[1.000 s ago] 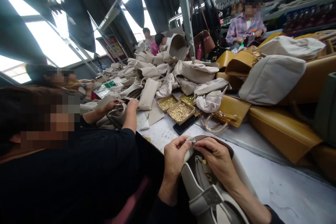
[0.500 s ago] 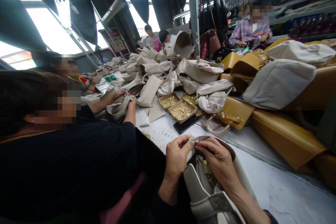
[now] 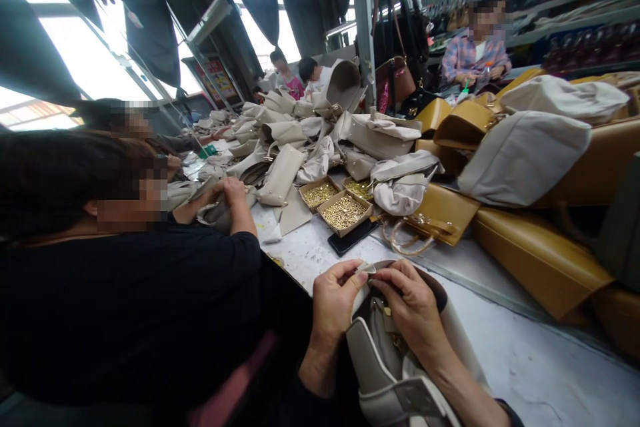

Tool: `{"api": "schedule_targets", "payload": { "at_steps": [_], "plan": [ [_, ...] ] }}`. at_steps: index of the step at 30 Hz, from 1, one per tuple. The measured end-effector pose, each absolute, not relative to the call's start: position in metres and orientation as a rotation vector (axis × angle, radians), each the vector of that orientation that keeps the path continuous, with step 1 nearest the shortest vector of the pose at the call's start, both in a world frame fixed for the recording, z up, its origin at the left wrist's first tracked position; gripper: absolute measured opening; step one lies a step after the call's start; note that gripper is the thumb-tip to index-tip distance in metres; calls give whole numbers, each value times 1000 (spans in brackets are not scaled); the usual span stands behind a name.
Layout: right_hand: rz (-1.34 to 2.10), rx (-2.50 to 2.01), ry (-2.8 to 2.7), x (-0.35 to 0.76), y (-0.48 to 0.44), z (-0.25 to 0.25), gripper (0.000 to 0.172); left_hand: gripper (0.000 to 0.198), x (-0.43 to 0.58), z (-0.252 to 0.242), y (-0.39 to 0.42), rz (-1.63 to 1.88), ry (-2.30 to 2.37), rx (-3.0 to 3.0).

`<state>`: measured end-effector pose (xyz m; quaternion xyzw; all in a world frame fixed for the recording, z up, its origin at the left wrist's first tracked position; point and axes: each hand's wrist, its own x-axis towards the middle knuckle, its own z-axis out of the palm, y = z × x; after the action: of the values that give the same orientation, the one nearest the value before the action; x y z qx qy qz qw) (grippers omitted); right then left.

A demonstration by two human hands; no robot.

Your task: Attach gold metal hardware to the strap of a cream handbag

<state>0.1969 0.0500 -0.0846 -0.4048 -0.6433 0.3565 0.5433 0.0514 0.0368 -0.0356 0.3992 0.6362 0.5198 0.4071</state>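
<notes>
A light grey handbag (image 3: 373, 357) stands at the table's front edge, its mouth turned up toward me. My left hand (image 3: 337, 300) pinches a narrow strap end (image 3: 367, 268) at the bag's upper rim between thumb and forefinger. Close against it, the fingertips of my right hand (image 3: 411, 303) are pressed together at the same strap; whether a small part sits between them is hidden. Gold-coloured metal fittings show inside the bag below my right hand. Beyond my hands lie a dark phone (image 3: 351, 238) and a cardboard tray of small gold metal pieces (image 3: 345, 212).
Two more trays (image 3: 319, 193) of gold pieces adjoin the first. Grey handbags (image 3: 283, 173) are heaped behind them; mustard bags (image 3: 537, 260) lie to the right. A co-worker in black (image 3: 135, 307) sits close on my left, handling a grey bag. Other people work farther back.
My two hands keep nearly the same hold on the strap. The co-worker's hands on the left have drawn together and shifted slightly left. The view has moved a little.
</notes>
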Motion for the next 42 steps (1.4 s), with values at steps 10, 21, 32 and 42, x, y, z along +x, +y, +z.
{"api": "schedule_targets", "payload": {
  "at_steps": [10, 21, 32, 42],
  "plan": [
    [972, -1090, -1408, 206, 58, -77, 7, 30, 53, -32, 39, 1279, 1628, 1095],
    [863, -950, -1444, 195, 51, -81, 7, 31, 51, -30, 39, 1303, 1652, 1138],
    [687, -991, -1589, 193, 49, -80, 7, 38, 48, -39, 40, 1281, 1644, 1130],
    [1071, -1120, -1360, 184, 48, -80, 27, 44, 49, -41, 40, 1286, 1659, 1135]
  ]
}}
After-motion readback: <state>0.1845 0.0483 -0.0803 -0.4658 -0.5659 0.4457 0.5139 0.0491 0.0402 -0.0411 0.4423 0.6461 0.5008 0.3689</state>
